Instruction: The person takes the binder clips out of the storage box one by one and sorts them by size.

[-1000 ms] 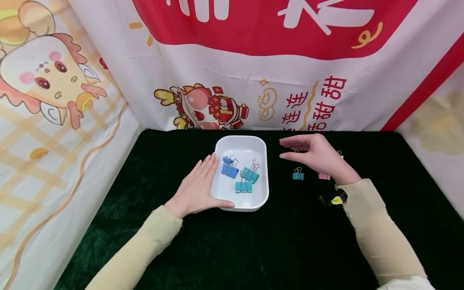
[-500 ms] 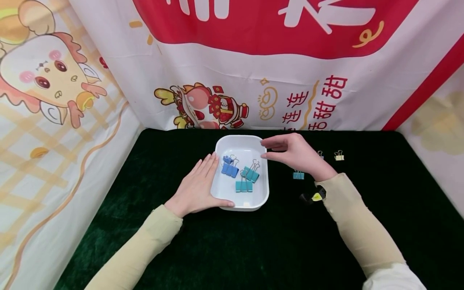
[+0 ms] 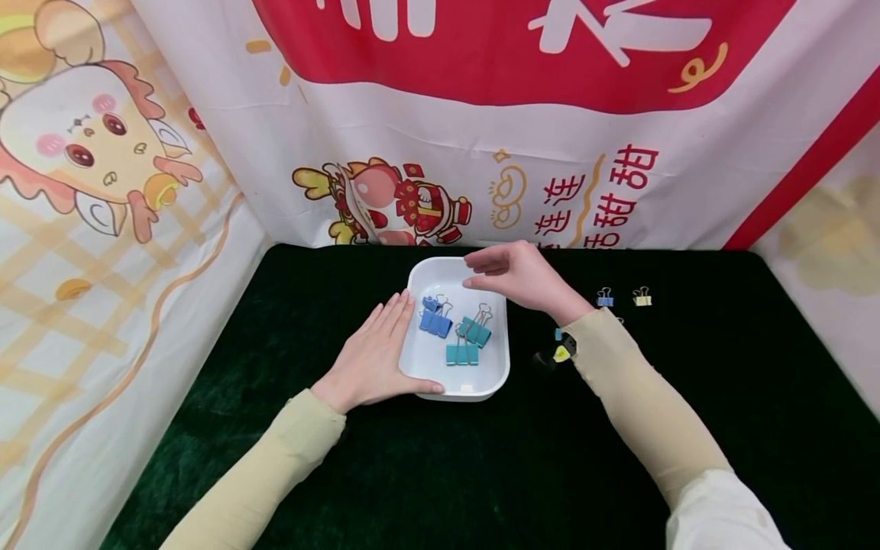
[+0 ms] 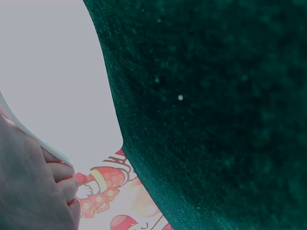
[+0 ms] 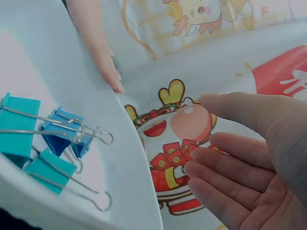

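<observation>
A white plastic tray [image 3: 426, 373] stands on the dark green cloth, holding teal binder clips [image 3: 463, 354] and blue binder clips [image 3: 436, 322]. My left hand [image 3: 374, 359] rests along the tray's left side with straight fingers, its thumb on the near rim. Over the tray's far right corner hovers my right hand [image 3: 519, 279], thumb apart from the fingers. The right wrist view shows nothing between the relaxed fingers of that hand [image 5: 240, 163]; the same view shows the teal clips [image 5: 18, 125] in the tray, their wire handles up.
Right of the tray, a small blue binder clip [image 3: 605, 299] and a pale yellow one [image 3: 642, 298] lie on the cloth [image 3: 522, 473]. The right forearm mostly covers other clips there. A printed curtain [image 3: 426, 130] closes off the table's far edge.
My right hand has moved left from above the loose clips to over the tray, its fingers remaining apart. My left hand and the clips in the tray have stayed put.
</observation>
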A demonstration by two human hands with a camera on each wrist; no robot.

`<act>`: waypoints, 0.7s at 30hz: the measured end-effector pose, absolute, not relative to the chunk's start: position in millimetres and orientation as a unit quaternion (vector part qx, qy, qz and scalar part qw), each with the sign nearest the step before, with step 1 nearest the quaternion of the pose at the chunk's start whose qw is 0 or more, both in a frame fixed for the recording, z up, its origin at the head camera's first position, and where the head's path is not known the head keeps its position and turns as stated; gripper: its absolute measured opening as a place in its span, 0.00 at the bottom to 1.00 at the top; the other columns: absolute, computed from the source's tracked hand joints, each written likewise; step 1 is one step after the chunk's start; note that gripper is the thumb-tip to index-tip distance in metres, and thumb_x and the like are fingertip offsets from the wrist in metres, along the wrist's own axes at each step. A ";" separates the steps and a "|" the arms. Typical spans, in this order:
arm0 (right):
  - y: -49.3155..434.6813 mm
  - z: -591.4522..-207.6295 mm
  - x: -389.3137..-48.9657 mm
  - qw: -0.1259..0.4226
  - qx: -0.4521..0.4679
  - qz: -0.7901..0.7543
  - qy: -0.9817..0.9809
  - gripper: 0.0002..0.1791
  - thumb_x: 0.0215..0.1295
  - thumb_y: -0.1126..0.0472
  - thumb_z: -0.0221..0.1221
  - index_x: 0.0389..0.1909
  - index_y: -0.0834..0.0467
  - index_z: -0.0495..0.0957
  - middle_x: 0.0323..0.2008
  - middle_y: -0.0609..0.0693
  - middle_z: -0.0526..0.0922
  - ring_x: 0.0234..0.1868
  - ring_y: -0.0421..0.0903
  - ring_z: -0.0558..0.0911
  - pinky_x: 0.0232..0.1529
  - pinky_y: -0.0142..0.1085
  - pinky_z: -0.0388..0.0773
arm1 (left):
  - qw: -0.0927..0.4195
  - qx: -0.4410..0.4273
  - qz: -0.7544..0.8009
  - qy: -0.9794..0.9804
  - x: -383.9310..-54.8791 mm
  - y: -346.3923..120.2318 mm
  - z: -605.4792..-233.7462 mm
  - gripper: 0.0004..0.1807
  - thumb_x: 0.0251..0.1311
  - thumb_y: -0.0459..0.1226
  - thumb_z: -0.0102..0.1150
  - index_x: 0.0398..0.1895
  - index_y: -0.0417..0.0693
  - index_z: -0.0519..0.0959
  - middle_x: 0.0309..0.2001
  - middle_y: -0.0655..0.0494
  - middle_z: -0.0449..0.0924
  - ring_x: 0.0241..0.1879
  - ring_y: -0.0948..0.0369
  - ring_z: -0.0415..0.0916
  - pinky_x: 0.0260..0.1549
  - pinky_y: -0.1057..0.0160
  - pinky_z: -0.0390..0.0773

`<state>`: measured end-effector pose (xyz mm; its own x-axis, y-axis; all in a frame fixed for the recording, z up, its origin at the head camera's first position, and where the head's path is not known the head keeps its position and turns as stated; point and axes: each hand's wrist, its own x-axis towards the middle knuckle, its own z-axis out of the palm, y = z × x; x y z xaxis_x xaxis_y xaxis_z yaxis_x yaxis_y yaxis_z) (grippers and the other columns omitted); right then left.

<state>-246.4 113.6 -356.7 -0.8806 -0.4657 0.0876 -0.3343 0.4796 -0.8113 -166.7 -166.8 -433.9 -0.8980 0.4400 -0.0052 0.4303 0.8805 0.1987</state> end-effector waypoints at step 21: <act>50.2 -386.8 -273.3 0.140 -0.174 -0.412 0.883 0.24 0.63 0.50 0.72 0.57 0.55 0.85 0.52 0.50 0.86 0.52 0.45 0.84 0.56 0.42 0.80 | 0.014 0.231 0.091 0.968 -166.0 -167.7 -433.8 0.75 0.41 0.85 0.48 0.83 0.45 0.43 0.82 0.52 0.37 0.80 0.57 0.31 0.75 0.53 0.38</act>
